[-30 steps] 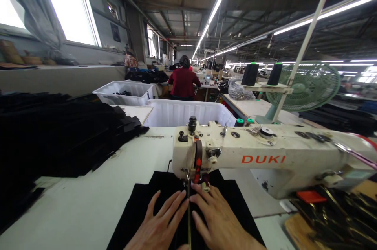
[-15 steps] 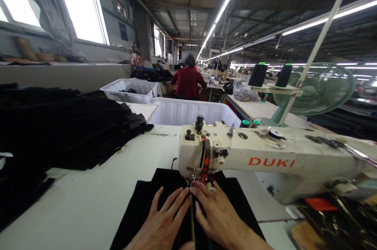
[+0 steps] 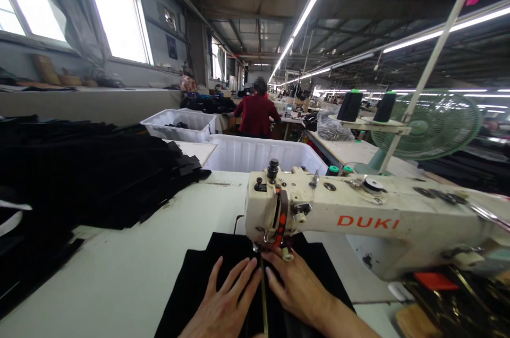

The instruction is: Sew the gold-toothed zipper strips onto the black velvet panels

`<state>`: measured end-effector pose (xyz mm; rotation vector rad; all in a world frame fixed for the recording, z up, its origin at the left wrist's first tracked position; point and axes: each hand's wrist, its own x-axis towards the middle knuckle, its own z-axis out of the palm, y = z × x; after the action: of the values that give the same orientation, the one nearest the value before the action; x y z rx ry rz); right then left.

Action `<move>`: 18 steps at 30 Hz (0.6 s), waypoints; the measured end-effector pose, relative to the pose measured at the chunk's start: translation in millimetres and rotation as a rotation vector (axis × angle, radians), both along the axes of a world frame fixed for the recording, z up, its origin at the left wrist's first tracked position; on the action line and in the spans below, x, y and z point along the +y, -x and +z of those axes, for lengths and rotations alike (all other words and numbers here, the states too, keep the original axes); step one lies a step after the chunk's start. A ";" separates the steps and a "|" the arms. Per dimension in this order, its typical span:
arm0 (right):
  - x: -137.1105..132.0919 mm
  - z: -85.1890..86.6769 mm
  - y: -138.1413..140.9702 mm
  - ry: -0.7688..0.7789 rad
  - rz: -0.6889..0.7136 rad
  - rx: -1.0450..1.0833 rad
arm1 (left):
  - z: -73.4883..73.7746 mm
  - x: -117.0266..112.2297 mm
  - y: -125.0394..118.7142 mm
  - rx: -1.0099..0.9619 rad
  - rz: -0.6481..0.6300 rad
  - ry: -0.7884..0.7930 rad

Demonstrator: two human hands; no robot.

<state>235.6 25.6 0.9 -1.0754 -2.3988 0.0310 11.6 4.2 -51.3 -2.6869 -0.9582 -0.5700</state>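
Black fabric (image 3: pixel 191 279) lies flat on the table under the head of a white sewing machine (image 3: pixel 314 205) marked DUKI. Down the middle of the fabric runs a narrow gold-coloured strip that looks like a zipper (image 3: pixel 264 301). My left hand (image 3: pixel 227 298) rests palm down on the fabric left of the strip, fingers spread. To the right of it, my right hand (image 3: pixel 298 282) also lies flat, its fingertips close to the presser foot, partly hidden by the machine head. Both hands press on the fabric without gripping it.
A pile of black cut pieces (image 3: pixel 91 173) covers the table's left side. White plastic bins (image 3: pixel 263 152) stand behind the machine. At right are thread cones (image 3: pixel 350 107), a green fan (image 3: pixel 426 125) and dark gold-edged strips (image 3: pixel 458 301). A person in red (image 3: pixel 255 115) sits ahead.
My left fingertips have slid slightly back from the presser foot. My right hand stays near the needle area. The whole view has shifted a little, putting the machine lower and further right.
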 end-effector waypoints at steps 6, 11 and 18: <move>-22.9 3.2 -1.9 -0.155 0.022 -0.061 | -6.7 -10.0 0.6 0.032 0.035 -0.111; -25.5 2.4 -1.0 -0.147 0.030 -0.083 | 18.7 -9.3 3.0 0.034 0.010 -0.143; -23.4 -6.5 4.0 -0.213 -0.034 -0.073 | 9.5 -6.1 7.0 0.052 -0.001 -0.176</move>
<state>231.6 2.2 -5.7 -1.0326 -2.3825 -0.2740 4.6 -1.9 -41.8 -2.5334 -0.8511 -0.5542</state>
